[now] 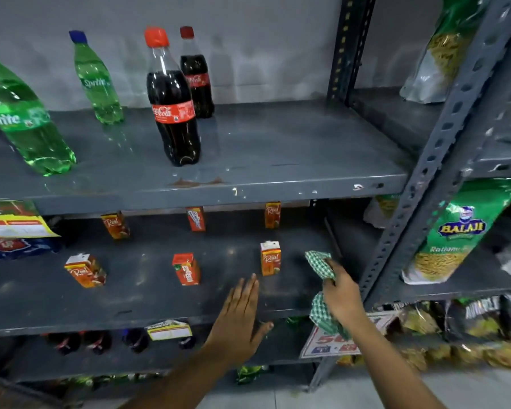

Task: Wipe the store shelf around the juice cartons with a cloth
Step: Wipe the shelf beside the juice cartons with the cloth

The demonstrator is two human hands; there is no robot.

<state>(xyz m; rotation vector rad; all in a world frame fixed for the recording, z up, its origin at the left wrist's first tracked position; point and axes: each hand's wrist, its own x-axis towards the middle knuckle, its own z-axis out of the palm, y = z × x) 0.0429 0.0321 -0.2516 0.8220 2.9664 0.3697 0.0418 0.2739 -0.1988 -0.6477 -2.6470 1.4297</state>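
Grey metal shelves fill the frame, and the middle shelf (pixel 148 302) carries six small juice cartons (pixel 270 258) standing upright in two rows. At lower right, the right hand (pixel 341 293) grips a green checked cloth (pixel 322 267); its long axis runs from the shelf surface down past the front edge. The left hand (pixel 239 317) lies flat and released, fingers toward the cartons.

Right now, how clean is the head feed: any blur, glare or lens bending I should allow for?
Head view: wide-angle bending tilts the green Sprite bottles and the grey slotted upright; snack packets at lower right are smeared; faint sheen on the grey metal carton shelf; the green checked cloth in the right hand and the juice cartons read sharp.
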